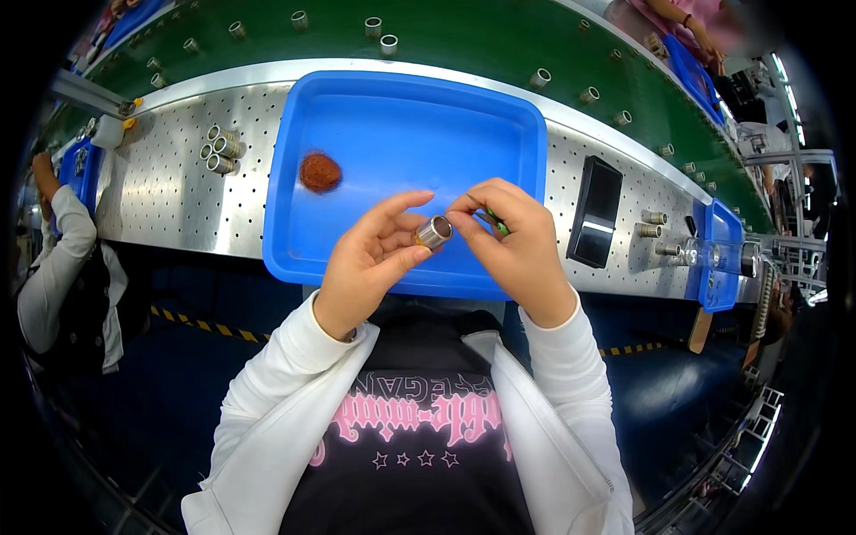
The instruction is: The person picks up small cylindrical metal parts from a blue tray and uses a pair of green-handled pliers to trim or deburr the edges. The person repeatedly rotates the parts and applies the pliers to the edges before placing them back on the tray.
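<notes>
My left hand pinches a small metal cylinder with a brass-coloured end between thumb and fingers, over the near edge of a blue tray. Close to the cylinder's right end, my right hand grips a thin green tool, whose tip points toward the cylinder. A reddish-brown tuft lies in the tray's left part.
The tray rests on a perforated metal bench. Three similar cylinders lie left of the tray. A black box stands at its right. A green conveyor behind carries several cylinders. Another person works at the left.
</notes>
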A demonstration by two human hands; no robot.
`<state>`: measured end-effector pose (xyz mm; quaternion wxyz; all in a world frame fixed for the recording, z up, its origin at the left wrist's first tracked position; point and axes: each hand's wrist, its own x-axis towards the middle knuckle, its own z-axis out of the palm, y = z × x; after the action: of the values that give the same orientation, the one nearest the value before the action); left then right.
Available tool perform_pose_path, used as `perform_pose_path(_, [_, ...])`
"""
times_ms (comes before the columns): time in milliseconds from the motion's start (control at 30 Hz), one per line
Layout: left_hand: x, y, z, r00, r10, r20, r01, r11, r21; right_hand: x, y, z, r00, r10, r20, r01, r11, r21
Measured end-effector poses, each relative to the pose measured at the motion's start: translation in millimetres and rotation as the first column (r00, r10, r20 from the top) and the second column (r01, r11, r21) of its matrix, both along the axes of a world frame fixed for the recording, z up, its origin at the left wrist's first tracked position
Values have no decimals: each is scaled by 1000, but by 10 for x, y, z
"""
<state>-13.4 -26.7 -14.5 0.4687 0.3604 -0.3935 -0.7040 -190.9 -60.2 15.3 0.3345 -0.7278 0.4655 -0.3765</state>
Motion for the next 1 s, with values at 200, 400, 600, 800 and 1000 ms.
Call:
perform_pose_path(200, [79,-31,61,998,9,-69,6,978,210,-62,40,131,996,-90,-6,90,991,104])
perform_pose_path(400, [69,-54,22,982,48,-184,6,960,281,-37,68,164,995,-77,59,79,996,-32])
perform_pose_path(600, [75,-47,21,974,67,-216,-1,957,291,13,60,176,993,-76,96,86,991,-101])
perform_pose_path(800, [77,-53,0,976,68,-207,-10,963,270,38,47,194,994,-75,84,86,987,-136])
perform_pose_path(1000, [61,-46,12,983,72,-171,-25,965,260,64,34,241,998,-31,55,39,987,-153])
